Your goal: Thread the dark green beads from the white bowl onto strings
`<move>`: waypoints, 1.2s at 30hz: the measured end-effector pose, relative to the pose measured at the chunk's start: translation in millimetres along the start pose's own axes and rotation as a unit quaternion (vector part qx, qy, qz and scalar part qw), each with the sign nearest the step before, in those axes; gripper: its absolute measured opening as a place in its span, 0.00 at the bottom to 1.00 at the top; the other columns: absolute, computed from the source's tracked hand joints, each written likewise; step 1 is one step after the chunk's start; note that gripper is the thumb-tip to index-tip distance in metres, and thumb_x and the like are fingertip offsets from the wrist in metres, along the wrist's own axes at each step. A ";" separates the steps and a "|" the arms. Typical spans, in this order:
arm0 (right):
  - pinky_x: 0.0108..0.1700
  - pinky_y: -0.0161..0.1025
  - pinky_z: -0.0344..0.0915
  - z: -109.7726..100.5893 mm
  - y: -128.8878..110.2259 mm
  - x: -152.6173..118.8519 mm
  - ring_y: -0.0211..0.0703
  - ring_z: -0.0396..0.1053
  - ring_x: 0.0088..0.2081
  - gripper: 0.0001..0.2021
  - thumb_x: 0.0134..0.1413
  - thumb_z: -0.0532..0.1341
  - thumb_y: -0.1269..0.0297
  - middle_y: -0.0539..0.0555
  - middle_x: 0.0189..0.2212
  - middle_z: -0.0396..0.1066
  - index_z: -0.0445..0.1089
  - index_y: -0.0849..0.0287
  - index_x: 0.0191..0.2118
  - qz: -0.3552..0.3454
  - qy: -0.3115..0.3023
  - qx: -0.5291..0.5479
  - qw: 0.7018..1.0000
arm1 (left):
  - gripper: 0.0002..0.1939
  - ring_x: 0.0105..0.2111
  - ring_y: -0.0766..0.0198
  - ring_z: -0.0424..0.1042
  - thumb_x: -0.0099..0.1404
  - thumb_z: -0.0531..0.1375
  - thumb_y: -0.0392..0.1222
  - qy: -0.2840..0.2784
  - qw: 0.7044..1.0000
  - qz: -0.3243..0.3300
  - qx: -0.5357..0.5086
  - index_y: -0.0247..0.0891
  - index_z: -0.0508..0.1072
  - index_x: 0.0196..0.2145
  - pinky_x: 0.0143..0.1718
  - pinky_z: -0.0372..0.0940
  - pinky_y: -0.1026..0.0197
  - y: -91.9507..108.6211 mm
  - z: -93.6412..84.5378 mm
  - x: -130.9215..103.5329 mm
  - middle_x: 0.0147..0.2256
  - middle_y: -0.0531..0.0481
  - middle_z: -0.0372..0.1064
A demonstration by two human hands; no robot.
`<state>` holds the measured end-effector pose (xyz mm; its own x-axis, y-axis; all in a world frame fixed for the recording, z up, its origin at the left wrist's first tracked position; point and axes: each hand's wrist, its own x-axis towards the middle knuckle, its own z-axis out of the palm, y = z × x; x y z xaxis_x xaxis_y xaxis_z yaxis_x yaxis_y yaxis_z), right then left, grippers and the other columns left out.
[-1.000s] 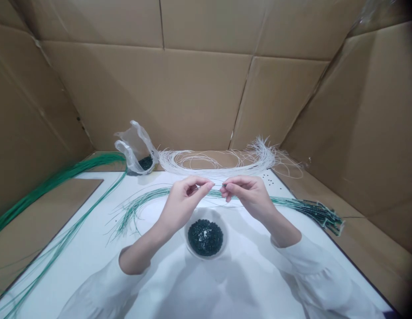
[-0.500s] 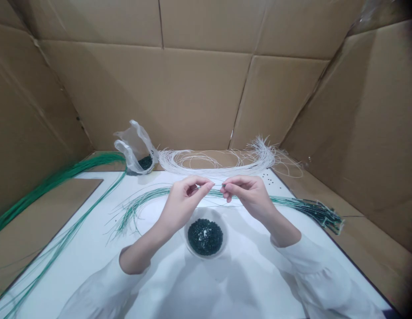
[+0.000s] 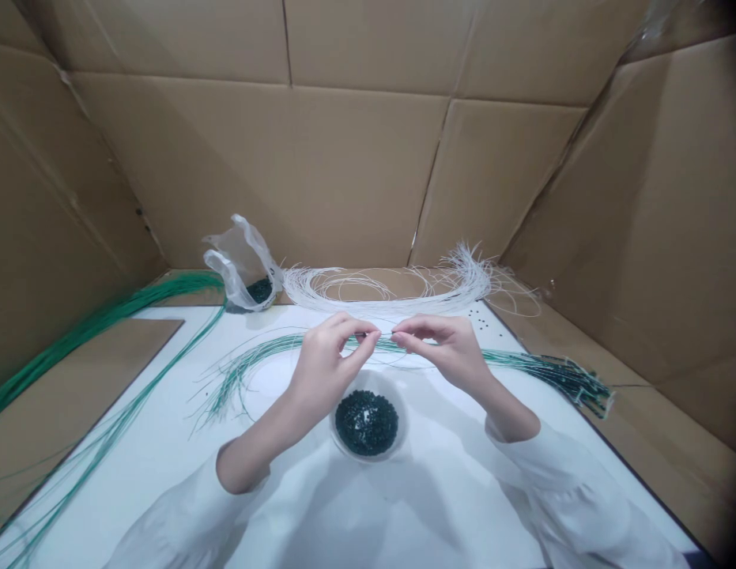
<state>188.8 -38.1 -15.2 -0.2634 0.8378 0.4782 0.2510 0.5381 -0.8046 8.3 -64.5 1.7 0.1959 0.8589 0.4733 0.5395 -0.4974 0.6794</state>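
Tiny pinched piece (image 3: 393,333) indistinct, sleeves (image 3: 181,514) cropped

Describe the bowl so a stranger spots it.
On the white table, find the left hand and right hand. The whitish bowl sits below them in view, holding dark green beads; unlike the plastic bag farther back, it has a circular rim.

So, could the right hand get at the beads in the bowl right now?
Probably yes: the right hand is near, and nothing covers the beads in the open bowl, though that hand seems to be pinching something small and dark.
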 end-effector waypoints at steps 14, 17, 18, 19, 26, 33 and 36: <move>0.23 0.33 0.66 4.0 -2.3 1.3 0.35 0.66 0.22 0.06 0.44 0.63 0.63 0.51 0.23 0.70 0.72 0.60 0.27 0.022 0.001 0.108 0.994 | 0.09 0.27 0.68 0.62 0.61 0.53 0.42 -0.014 1.000 0.011 -0.001 0.39 0.73 0.30 0.28 0.55 0.67 4.3 -0.6 0.2 0.28 0.52 0.69; 0.23 0.34 0.67 4.6 -3.0 1.5 0.36 0.66 0.22 0.06 0.44 0.64 0.62 0.51 0.22 0.70 0.72 0.60 0.27 0.035 -0.003 0.142 0.989 | 0.10 0.26 0.68 0.62 0.61 0.53 0.42 -0.009 1.000 0.012 0.002 0.39 0.73 0.30 0.27 0.55 0.67 5.0 -1.0 0.2 0.28 0.52 0.70; 0.23 0.34 0.67 4.8 -3.0 1.5 0.35 0.66 0.22 0.07 0.44 0.64 0.62 0.51 0.22 0.69 0.72 0.60 0.27 0.037 -0.005 0.148 0.988 | 0.10 0.26 0.68 0.62 0.61 0.53 0.42 -0.008 1.000 0.012 0.002 0.39 0.73 0.30 0.27 0.54 0.67 5.2 -1.0 0.1 0.28 0.52 0.70; 0.23 0.34 0.67 4.8 -2.8 1.5 0.35 0.66 0.22 0.07 0.44 0.64 0.62 0.50 0.22 0.69 0.72 0.61 0.27 0.039 -0.005 0.151 0.988 | 0.10 0.26 0.68 0.62 0.61 0.53 0.41 -0.007 1.000 0.012 0.001 0.39 0.73 0.30 0.27 0.54 0.67 5.4 -0.9 0.0 0.28 0.52 0.70; 0.23 0.34 0.66 4.5 -1.3 1.8 0.34 0.65 0.21 0.06 0.44 0.64 0.63 0.50 0.21 0.69 0.72 0.60 0.27 0.041 -0.003 0.156 0.987 | 0.08 0.26 0.68 0.62 0.60 0.55 0.41 -0.003 1.000 0.014 -0.011 0.39 0.74 0.29 0.28 0.55 0.67 6.3 -0.9 -0.5 0.28 0.54 0.71; 0.23 0.34 0.66 4.3 -1.6 1.2 0.34 0.64 0.20 0.05 0.45 0.63 0.64 0.50 0.21 0.69 0.71 0.60 0.27 0.037 -0.005 0.156 0.987 | 0.08 0.27 0.68 0.64 0.59 0.56 0.40 0.005 1.000 0.022 -0.014 0.39 0.75 0.29 0.28 0.56 0.67 5.3 -0.6 -1.3 0.28 0.53 0.72; 0.23 0.34 0.66 3.9 -2.4 0.7 0.35 0.65 0.21 0.06 0.45 0.63 0.63 0.50 0.21 0.69 0.71 0.60 0.27 0.034 0.000 0.140 0.990 | 0.08 0.26 0.68 0.64 0.59 0.56 0.40 0.003 1.000 0.019 -0.009 0.39 0.75 0.29 0.27 0.56 0.67 5.1 -0.4 -1.0 0.28 0.53 0.72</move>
<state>184.4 -39.2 -14.2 -0.2539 0.8713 0.4200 0.0009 0.4345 -0.9007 10.5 -68.0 4.9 0.2124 0.8382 0.5024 0.5170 -0.5326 0.6701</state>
